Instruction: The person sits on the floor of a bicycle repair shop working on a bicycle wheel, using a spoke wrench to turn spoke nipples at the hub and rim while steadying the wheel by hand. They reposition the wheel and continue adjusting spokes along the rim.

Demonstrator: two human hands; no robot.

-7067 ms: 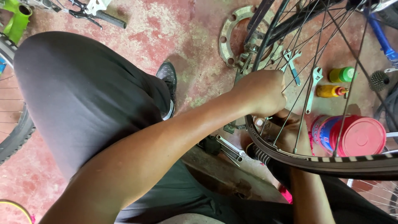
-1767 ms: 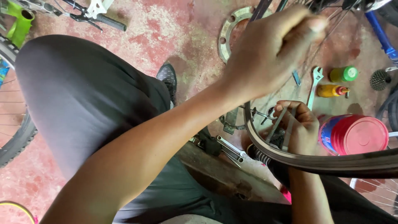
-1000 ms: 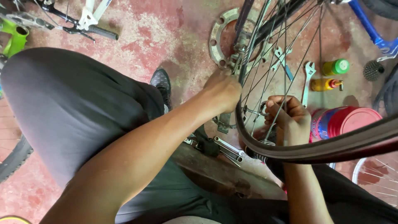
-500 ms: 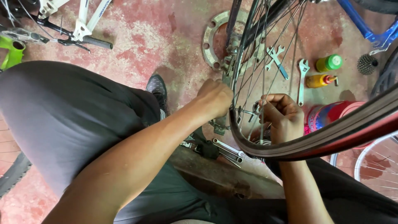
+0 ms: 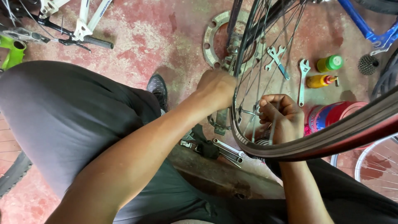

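The bicycle wheel [image 5: 265,62], upright over the floor [image 5: 137,37], looks stiff at the rim but thin at the spokes, so the right hand [image 5: 280,116] closes its grip on spokes near the rim while the left hand [image 5: 215,88] is closed at the rim's edge.

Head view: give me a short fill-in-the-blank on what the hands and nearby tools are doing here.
1. Both hands work at a bicycle ____, the left hand by its rim.
2. The right hand is closed around the thin metal ____.
3. The bottle with the ____ cap lies above the yellow bottle.
4. A spanner lies on the ____ floor.

Missing: wheel; spokes; green; red
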